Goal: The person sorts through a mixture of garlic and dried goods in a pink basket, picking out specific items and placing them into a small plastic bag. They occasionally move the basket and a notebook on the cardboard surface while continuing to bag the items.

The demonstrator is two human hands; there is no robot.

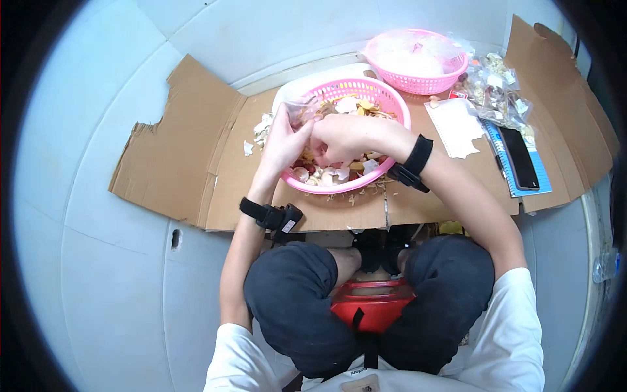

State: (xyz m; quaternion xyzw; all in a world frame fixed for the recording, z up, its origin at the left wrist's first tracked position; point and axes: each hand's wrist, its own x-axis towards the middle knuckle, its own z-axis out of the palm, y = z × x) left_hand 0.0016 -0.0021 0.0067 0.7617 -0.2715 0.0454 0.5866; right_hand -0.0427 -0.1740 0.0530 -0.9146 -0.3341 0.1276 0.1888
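Note:
My left hand (285, 140) is closed on a clear plastic bag (304, 110) at the left rim of a pink plastic basket (403, 111). Beside it, my right hand (341, 137) reaches over the basket with its fingers curled down close to the bag. Whatever those fingers hold is hidden. In the basket lies a mix of dried food pieces (366, 106), with yellow strips, pale flakes and dark red bits among them. More white flakes (262, 128) are scattered on the cardboard just left of the basket.
A second pink basket (418, 85) holding clear plastic stands behind. To the right lie filled small bags (493, 88), a torn paper sheet (454, 127), and a black phone (518, 157) on a blue notebook (539, 173). Cardboard (241, 206) covers the work surface. A red stool (372, 307) shows between my legs.

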